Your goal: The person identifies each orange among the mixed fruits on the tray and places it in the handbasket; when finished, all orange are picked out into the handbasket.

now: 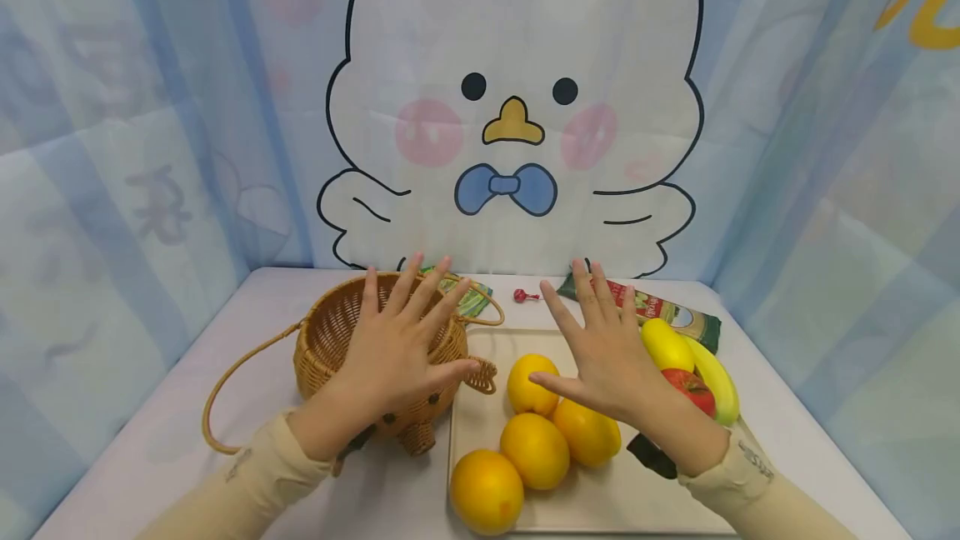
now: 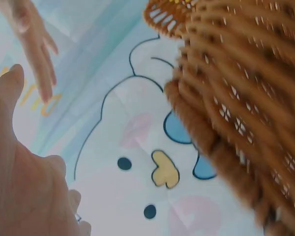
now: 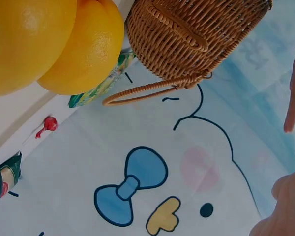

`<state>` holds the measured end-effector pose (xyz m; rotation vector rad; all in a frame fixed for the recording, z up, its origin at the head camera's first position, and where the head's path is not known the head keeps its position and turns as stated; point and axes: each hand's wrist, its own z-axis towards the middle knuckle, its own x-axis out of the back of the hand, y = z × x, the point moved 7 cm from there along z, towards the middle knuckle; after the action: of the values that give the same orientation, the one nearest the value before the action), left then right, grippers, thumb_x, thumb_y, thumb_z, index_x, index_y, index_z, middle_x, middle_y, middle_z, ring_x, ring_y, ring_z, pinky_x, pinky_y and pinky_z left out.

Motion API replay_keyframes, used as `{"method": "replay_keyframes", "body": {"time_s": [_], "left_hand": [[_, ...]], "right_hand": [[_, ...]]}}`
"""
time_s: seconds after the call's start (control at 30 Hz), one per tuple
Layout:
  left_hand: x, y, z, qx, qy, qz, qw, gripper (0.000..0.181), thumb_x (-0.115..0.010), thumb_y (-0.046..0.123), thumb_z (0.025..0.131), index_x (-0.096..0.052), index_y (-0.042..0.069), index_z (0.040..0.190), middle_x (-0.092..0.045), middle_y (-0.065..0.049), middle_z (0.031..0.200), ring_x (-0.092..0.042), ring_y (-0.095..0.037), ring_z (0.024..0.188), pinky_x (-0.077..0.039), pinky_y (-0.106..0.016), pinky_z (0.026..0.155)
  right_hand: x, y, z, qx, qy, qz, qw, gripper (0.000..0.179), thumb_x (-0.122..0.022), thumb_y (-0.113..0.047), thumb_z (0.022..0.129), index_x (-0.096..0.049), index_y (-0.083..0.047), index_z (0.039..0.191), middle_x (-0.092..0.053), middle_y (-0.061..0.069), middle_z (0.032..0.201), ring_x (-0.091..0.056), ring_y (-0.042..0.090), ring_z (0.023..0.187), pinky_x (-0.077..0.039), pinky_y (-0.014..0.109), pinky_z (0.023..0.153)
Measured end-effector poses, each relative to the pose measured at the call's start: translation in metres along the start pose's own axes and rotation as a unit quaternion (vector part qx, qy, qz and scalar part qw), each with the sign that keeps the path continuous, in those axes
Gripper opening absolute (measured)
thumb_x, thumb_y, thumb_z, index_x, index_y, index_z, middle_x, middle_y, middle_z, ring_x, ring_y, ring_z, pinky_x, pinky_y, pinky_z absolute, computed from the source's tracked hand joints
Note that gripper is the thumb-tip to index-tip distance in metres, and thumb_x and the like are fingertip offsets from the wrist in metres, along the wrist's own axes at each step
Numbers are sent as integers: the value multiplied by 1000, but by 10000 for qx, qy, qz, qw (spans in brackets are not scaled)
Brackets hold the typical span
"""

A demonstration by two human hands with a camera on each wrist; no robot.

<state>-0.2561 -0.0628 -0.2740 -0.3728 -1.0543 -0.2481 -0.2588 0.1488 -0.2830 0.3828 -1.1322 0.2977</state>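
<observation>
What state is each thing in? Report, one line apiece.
Left hand: fingers spread, holding nothing
Right hand: fingers spread, holding nothing
Wicker basket: upright, open-topped
Oranges: whole, unpeeled
Red apple: unpeeled where visible
Banana: unpeeled where visible
Tray: flat, bearing fruit
Red-green packet: lying down, seal unclear
Green packet: partly hidden, seal unclear
Lollipop: lying down

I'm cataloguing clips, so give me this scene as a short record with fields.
Left hand: fingers spread, over wicker basket, holding nothing
Right hand: fingers spread, over tray, holding nothing
Tray fruit: four orange fruits
Near right hand: red apple, banana, another yellow fruit
Behind tray: red lollipop, green-and-red packet
Backdrop: cartoon bird
</observation>
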Motion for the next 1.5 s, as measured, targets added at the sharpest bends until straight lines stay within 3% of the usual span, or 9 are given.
{"method": "replay_keyframes", "body": {"time_s": [0.37,0.5,0.6,0.8,0.93,1.17,1.3,1.43,1.5], "left_hand": [[28,-49,-19,184,147,4,9997,93,-36,79,81,-2,31,152,7,6,161,7,-21,149,-1,-63,116],[37,-79,-37,395,125,-275,9988,91,-41,72,85,3,29,152,9,4,161,7,-24,149,-2,-65,115],[37,-115,-60,787,50,-641,9948,88,-46,63,89,3,26,153,9,1,161,7,-28,149,4,-65,115],[0,-198,-127,1953,-136,-1165,9737,83,-43,52,95,4,13,152,9,-17,159,14,-36,146,5,-75,106],[-39,-229,-165,2334,-357,-1435,9611,81,-40,47,98,4,4,151,6,-28,155,13,-45,143,-2,-81,96],[-85,-229,-192,2149,-431,-1794,9591,75,-42,36,99,-2,-4,149,-6,-35,151,7,-48,143,-16,-83,86],[-99,-214,-187,2109,-702,-1889,9565,78,-44,40,98,-5,-4,149,-11,-35,151,6,-47,143,-18,-83,87],[-107,-195,-175,2161,-1046,-2326,9425,81,-47,44,96,-8,-3,149,-10,-32,153,8,-45,143,-15,-81,93],[-108,-184,-166,2042,-977,-2642,9375,81,-50,41,95,-10,-4,149,-13,-32,152,4,-46,144,-13,-77,100]], "right_hand": [[1,2,-2,20,-42,46,10000,103,-55,-72,75,-5,-26,153,19,11,158,10,35,147,-3,70,111],[-2,6,-7,25,-123,260,9996,103,-56,-69,77,-2,-26,153,20,9,158,10,34,148,-2,71,111],[-5,13,-14,-43,-216,509,9985,102,-59,-66,79,-2,-25,153,18,10,159,8,34,148,-1,71,111],[-17,36,-34,-424,-459,935,9937,100,-59,-62,81,2,-27,153,13,10,160,-2,39,147,-4,71,111],[-26,50,-44,-596,-513,1200,9896,98,-59,-60,83,0,-26,153,13,10,160,-5,40,146,-4,70,112],[-35,59,-51,-638,-562,1475,9854,95,-59,-56,85,-4,-20,153,16,10,159,-8,42,145,-5,69,112],[-38,58,-52,-642,-578,1521,9846,95,-59,-56,85,-4,-21,153,13,12,159,-11,45,143,-6,71,111],[-38,58,-52,-649,-593,1536,9842,95,-58,-56,85,-2,-23,153,11,13,160,-14,47,142,-7,71,110],[-38,57,-53,-653,-600,1532,9842,95,-58,-57,85,-2,-23,153,11,13,160,-14,47,142,-8,71,110]]}}
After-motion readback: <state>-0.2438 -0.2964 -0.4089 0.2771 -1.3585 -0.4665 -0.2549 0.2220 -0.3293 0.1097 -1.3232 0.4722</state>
